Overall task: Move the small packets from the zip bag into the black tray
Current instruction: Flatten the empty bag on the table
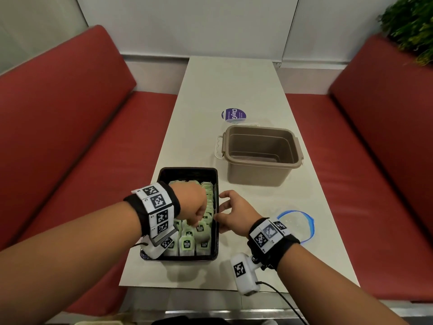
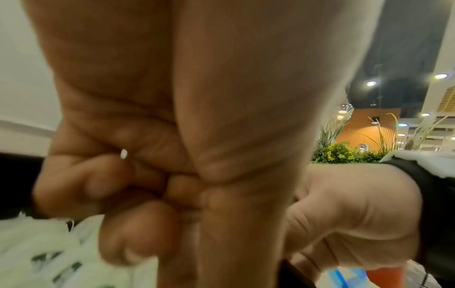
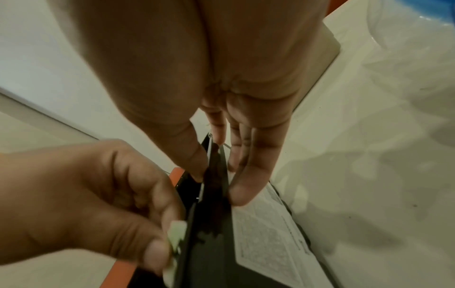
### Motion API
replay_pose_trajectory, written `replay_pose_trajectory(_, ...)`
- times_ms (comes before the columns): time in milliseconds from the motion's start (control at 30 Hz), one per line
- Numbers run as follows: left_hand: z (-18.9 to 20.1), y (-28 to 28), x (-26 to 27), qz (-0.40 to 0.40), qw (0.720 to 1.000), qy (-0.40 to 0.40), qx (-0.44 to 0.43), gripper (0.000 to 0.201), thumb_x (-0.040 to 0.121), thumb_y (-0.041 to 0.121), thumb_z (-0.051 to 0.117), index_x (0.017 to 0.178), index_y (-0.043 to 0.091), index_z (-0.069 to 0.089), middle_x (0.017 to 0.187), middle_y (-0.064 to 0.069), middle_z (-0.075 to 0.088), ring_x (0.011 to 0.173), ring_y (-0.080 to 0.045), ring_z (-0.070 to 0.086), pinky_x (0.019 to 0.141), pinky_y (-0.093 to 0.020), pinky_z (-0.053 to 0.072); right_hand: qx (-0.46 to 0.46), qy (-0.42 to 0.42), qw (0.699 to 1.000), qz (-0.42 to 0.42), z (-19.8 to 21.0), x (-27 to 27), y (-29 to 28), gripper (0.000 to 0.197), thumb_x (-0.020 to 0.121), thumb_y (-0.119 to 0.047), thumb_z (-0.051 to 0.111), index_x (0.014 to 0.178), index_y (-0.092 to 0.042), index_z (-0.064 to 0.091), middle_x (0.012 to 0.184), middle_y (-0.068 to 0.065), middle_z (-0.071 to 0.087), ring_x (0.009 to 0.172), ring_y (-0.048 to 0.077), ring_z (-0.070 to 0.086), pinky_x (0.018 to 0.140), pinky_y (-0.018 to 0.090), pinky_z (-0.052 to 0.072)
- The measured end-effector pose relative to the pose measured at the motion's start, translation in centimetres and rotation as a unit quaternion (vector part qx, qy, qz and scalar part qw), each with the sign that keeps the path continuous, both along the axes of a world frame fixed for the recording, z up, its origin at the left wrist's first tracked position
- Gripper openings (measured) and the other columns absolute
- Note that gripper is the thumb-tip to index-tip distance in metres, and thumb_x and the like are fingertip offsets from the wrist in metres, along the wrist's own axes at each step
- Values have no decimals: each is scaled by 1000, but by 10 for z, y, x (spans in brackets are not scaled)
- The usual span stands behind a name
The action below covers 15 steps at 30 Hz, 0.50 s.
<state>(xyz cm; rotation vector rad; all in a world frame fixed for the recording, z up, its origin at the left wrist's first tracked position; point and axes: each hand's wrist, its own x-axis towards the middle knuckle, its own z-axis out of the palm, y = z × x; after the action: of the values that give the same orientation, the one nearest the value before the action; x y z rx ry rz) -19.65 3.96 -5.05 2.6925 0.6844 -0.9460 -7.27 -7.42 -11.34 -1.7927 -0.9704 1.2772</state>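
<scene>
Pale green packets (image 1: 187, 242) with dark label patches are seen inside the black tray (image 1: 164, 174). Beyond the tray, a taupe tub (image 1: 253, 177) and a purple sticker (image 1: 233, 114) are seen on the off-white tabletop (image 1: 222, 78); a clear blue-edged zip bag (image 1: 297, 225) to its right.

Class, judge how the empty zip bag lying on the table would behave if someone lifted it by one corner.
The zip bag would probably sag and fold, since it is thin clear film lying wrinkled and flat on the table. It looks empty, so it is likely very light and may slide easily when pushed.
</scene>
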Motion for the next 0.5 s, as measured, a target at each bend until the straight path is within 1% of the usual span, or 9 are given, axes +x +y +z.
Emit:
replay_pose_trajectory(67,-12,-2,3,-18,997,40,-58,20,79,32,79,97,22,76,85,11,70,79,-8,61,72,-25,47,-1,23,1000,-16,0,-2,-1,52,86,3,66,128,-13,41,94,9,59,61,29,65,70,54,61)
replay_pose_trajectory(167,-25,-4,9,-34,993,73,-91,23,78,31,81,99,22,77,94,8,74,89,-11,64,81,-27,50,4,38,999,-34,-1,-4,-3,51,86,6,66,127,-12,43,89,9,58,59,25,63,70,57,60)
replay_pose_trajectory(267,-33,-5,17,-44,991,91,-89,25,79,29,80,103,19,77,97,5,74,84,-10,61,79,-26,47,8,40,998,-40,-2,-4,-3,50,86,6,66,126,-14,44,89,9,58,62,27,64,70,57,60)
replay_pose_trajectory(333,-36,-6,22,-44,990,103,-87,26,80,28,80,104,18,77,98,5,74,83,-9,60,79,-26,48,7,35,999,-41,-3,-5,-4,50,86,5,66,127,-15,44,90,10,58,64,30,64,69,55,60)
replay_pose_trajectory(400,-39,-7,25,-45,990,107,-82,25,81,29,79,104,18,77,98,5,74,83,-9,61,84,-29,51,6,35,999,-39,-2,-5,-5,48,89,1,64,129,-16,43,93,11,58,64,29,65,68,52,61)
replay_pose_trajectory(467,-38,-5,25,-31,992,98,-72,28,81,37,78,101,16,77,99,3,75,84,-12,63,85,-30,52,12,19,999,-33,3,3,-8,39,95,-4,55,129,-19,43,99,11,58,68,25,65,67,47,61)
replay_pose_trajectory(500,-34,-3,24,-22,993,93,-65,32,81,42,77,98,15,77,97,2,75,84,-14,65,82,-31,53,20,-1,999,-33,7,12,-10,36,96,-4,50,128,-20,45,103,10,59,70,23,65,66,45,61)
